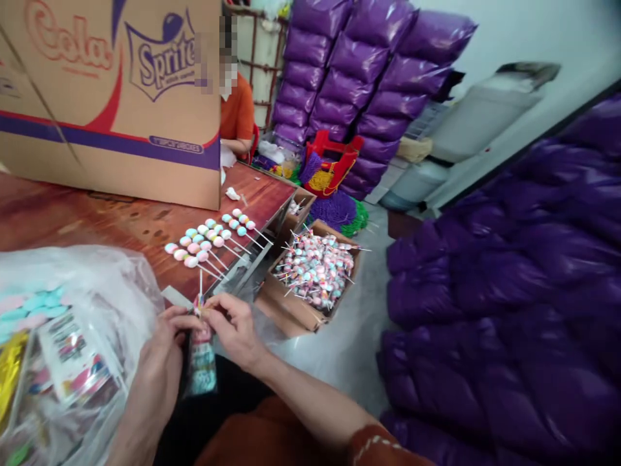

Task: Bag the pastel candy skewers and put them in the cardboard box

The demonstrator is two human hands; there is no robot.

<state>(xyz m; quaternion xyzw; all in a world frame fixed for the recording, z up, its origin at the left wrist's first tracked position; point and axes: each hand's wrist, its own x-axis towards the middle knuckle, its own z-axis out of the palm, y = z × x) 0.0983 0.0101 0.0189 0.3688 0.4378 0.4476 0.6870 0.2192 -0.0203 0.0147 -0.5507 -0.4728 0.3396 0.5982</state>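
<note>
Between my hands is a marshmallow candy stick in a clear printed wrapper point(202, 369). It hangs downward, with its white stick pointing up. My left hand point(162, 346) pinches the gathered neck of the wrapper from the left. On the other side, the fingers of my right hand point(236, 327) are closed on the same neck at the base of the stick. Just beyond, several unwrapped marshmallow sticks point(194, 247) lie in a row on the wooden table point(121, 228), their sticks over its edge. To my left, a plastic bag point(140, 278) holds loose pastel marshmallows point(36, 304) and printed wrappers point(72, 356).
A cardboard box point(291, 315) full of wrapped candy sticks stands right of the table. A large carton point(160, 155) blocks the far table. Behind it sits a person in an orange shirt point(239, 110). Purple packs point(485, 291) fill the right side; a red stool point(334, 162) lies further back.
</note>
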